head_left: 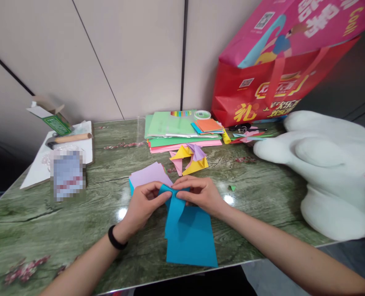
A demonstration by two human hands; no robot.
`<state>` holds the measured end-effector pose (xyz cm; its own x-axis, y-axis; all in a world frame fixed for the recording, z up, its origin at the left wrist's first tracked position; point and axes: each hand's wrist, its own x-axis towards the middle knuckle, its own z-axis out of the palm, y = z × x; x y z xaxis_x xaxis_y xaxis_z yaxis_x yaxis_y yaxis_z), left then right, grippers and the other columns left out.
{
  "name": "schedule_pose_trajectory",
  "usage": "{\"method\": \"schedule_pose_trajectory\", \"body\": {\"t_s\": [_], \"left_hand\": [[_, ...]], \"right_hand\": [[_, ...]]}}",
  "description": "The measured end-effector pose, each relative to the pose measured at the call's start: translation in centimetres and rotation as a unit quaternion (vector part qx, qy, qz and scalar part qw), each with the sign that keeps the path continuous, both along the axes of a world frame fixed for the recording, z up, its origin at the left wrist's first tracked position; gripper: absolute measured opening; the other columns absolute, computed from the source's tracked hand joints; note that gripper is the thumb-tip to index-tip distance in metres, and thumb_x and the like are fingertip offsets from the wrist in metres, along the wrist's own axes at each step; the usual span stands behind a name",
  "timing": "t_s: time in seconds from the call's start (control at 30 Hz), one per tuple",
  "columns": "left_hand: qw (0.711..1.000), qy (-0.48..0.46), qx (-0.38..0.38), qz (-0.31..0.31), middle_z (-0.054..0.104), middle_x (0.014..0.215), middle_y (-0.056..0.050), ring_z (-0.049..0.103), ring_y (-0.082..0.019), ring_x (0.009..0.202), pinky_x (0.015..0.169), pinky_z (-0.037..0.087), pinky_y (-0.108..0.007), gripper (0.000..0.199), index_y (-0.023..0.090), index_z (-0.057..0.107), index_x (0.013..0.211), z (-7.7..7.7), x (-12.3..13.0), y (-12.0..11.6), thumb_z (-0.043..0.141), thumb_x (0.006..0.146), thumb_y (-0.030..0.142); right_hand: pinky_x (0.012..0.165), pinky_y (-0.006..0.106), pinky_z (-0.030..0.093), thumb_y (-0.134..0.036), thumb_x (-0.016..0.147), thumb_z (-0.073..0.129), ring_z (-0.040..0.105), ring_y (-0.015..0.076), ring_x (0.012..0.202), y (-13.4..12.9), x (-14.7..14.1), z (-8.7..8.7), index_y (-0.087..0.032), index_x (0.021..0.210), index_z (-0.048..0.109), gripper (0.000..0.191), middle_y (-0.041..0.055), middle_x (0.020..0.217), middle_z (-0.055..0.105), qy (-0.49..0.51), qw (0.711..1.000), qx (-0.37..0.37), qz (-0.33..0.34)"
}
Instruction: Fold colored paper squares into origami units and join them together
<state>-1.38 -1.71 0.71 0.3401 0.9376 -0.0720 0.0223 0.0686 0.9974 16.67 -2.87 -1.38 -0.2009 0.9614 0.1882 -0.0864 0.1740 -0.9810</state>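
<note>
Between my two hands is a sheet of blue paper [175, 207], bent over along its top edge. My left hand [147, 201] pinches it on the left, thumb on top. On the other side, my right hand [201, 194] grips the same edge with thumb and fingers close to the left thumb. Another flat blue sheet [191, 242] lies below it near the table's front edge. Just behind my left hand rests a stack of coloured paper squares [150, 174], lilac on top. Folded yellow, pink and lilac paper pieces [190, 158] lie beyond my fingertips.
Packs of coloured paper [167, 125] lie at the back, with a yellow glue stick [226, 136] beside them. A white plush toy [330, 164] and red and pink bags [262, 90] occupy the right. At left are a white board [37, 168], a wooden-handled tool [73, 138] and a green box [57, 123].
</note>
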Motion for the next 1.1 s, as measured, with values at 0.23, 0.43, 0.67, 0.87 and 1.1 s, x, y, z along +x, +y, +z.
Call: {"method": "schedule_pose_trajectory", "body": {"t_s": [0.23,0.43,0.67,0.87,1.1], "left_hand": [[0.998,0.038,0.056,0.012,0.066,0.064,0.001,0.055,-0.008,0.056,0.053,0.044,-0.017,0.009,0.015,0.067,0.068,0.17,0.28,-0.17,0.072,0.066,0.022],[0.994,0.058,0.091,0.025,0.068,0.068,0.000,0.059,-0.011,0.060,0.057,0.048,-0.019,0.008,0.016,0.066,0.070,0.02,0.41,-0.33,0.071,0.067,0.022],[0.963,0.130,0.228,0.055,0.069,0.080,-0.002,0.063,-0.014,0.075,0.070,0.050,-0.024,0.011,0.017,0.065,0.082,-0.34,0.28,-0.68,0.068,0.072,0.021],[0.914,0.164,0.368,0.056,0.066,0.077,-0.002,0.061,-0.013,0.073,0.068,0.049,-0.025,0.006,0.018,0.062,0.081,-0.44,0.25,-0.98,0.064,0.075,0.016],[0.934,0.134,0.331,0.028,0.064,0.071,-0.002,0.059,-0.013,0.066,0.061,0.048,-0.025,0.004,0.017,0.062,0.074,-0.49,0.18,-0.82,0.065,0.076,0.018]], "right_hand": [[0.051,0.020,0.047,-0.020,0.069,0.073,0.062,0.0140,0.076,0.05,-0.11,-0.31,-0.023,0.081,0.074,0.013,0.0044,0.085,0.069,-0.016,0.995,0.092,-0.018],[0.058,0.023,0.049,-0.020,0.073,0.070,0.063,0.0139,0.076,-0.02,-0.11,-0.48,-0.024,0.085,0.074,0.013,0.0041,0.085,0.069,-0.027,0.992,0.117,-0.026],[0.069,0.028,0.052,-0.020,0.076,0.067,0.064,0.0158,0.080,0.08,-0.12,-0.29,-0.024,0.088,0.073,0.013,0.0043,0.082,0.070,-0.069,0.974,0.211,-0.045],[0.074,0.033,0.052,-0.018,0.076,0.067,0.064,0.0177,0.080,0.15,-0.23,-0.38,-0.021,0.086,0.072,0.011,0.0052,0.079,0.071,-0.089,0.958,0.266,-0.055],[0.070,0.031,0.053,-0.019,0.077,0.067,0.065,0.0172,0.076,0.07,-0.21,-0.49,-0.020,0.087,0.072,0.011,0.0052,0.077,0.072,-0.100,0.954,0.277,-0.052]]}}
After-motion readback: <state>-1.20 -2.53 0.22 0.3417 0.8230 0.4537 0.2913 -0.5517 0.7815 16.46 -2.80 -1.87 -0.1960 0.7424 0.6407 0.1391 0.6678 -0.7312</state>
